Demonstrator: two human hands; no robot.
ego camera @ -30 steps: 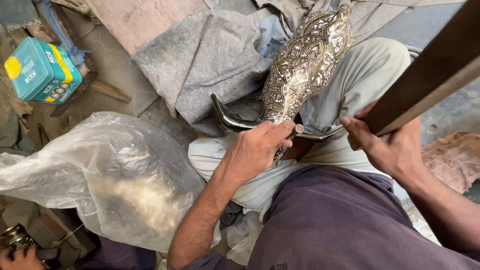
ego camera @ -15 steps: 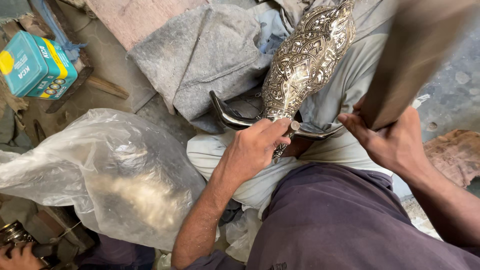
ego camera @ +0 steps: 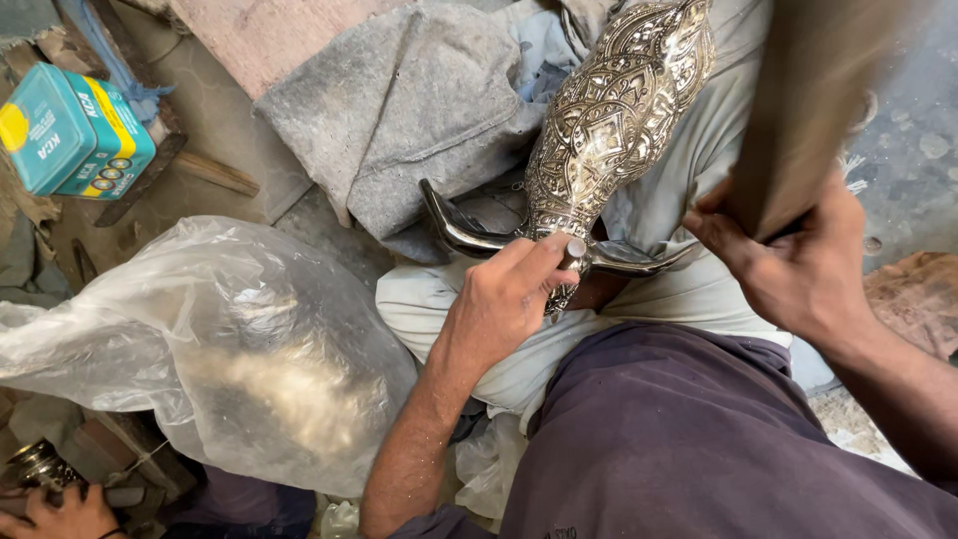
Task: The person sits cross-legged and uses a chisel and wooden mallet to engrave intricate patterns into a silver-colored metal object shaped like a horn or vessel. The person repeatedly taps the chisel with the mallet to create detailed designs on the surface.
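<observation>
The embossed metal piece (ego camera: 609, 120) is lying across the person's lap, its neck being pinched by the left hand (ego camera: 504, 299); the right hand (ego camera: 788, 269) is clenching a raised, blurred wooden stick (ego camera: 808, 100). A stray blow risks hitting the thumb or denting the relief.

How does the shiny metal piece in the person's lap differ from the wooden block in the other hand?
The metal piece is silvery, engraved and sharp in view, pinched near its neck by the left hand. The wooden block is plain, dark brown and blurred, gripped by the right hand. Both are held above the lap.
</observation>
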